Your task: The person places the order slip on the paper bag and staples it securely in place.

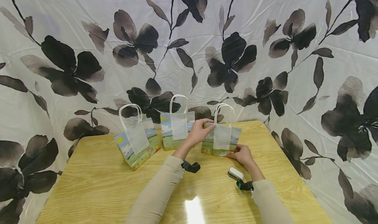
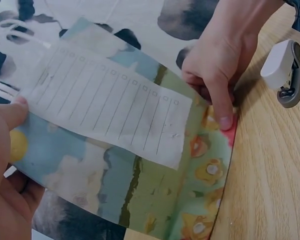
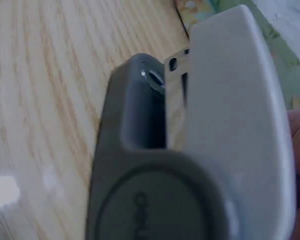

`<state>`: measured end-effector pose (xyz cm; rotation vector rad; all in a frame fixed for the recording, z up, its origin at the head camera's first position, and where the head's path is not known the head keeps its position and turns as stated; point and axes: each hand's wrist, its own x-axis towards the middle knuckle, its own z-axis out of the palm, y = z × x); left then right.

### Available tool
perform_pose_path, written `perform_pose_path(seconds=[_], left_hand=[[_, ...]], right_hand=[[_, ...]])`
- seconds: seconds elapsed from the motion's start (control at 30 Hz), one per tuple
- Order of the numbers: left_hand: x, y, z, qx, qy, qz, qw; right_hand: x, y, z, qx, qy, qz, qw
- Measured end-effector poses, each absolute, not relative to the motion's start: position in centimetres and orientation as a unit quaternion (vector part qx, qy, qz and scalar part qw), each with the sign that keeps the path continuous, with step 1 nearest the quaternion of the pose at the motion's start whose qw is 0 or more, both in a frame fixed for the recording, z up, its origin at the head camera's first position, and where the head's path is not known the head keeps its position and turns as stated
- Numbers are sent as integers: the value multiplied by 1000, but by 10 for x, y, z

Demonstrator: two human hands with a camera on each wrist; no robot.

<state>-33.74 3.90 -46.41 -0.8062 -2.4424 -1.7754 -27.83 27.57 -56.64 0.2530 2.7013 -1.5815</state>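
A small paper gift bag [image 1: 222, 137] with a meadow-and-sky print and white cord handles stands at the right of the row. A white lined paper sheet [image 2: 110, 102] with small checkboxes lies on its front. My left hand [image 1: 200, 132] grips the bag's upper left side, thumb in front near the handles and the other fingers behind. At the bottom right corner, my right hand [image 1: 242, 154] pinches the bag, its thumb on the red patch of the print. Close to the right wrist, a white and grey stapler [image 1: 236, 173] lies on the table, large in the right wrist view.
Two similar gift bags stand on the wooden table [image 1: 97, 184]: a left one [image 1: 137, 140], turned at an angle, and a middle one [image 1: 178, 129] beside my left forearm. Floral cloth [image 1: 183, 53] hangs right behind the table.
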Motion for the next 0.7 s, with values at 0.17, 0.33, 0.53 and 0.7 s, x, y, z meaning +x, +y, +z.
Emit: perform_pose_path(seconds=[0.17, 0.33, 0.53, 0.7], left_hand=[[-339, 41, -463, -230, -788, -571, 14], [-341, 44, -464, -209, -796, -567, 18], [-342, 44, -465, -180, -819, -545, -4], [-341, 42, -469, -187, -839, -510, -25]], right_hand=[[-277, 275, -568, 64, 872, -485, 5], [-277, 274, -566, 28, 888, -458, -24], [-277, 276, -568, 19, 894, -445, -51], [-279, 278, -570, 26, 888, -458, -35]])
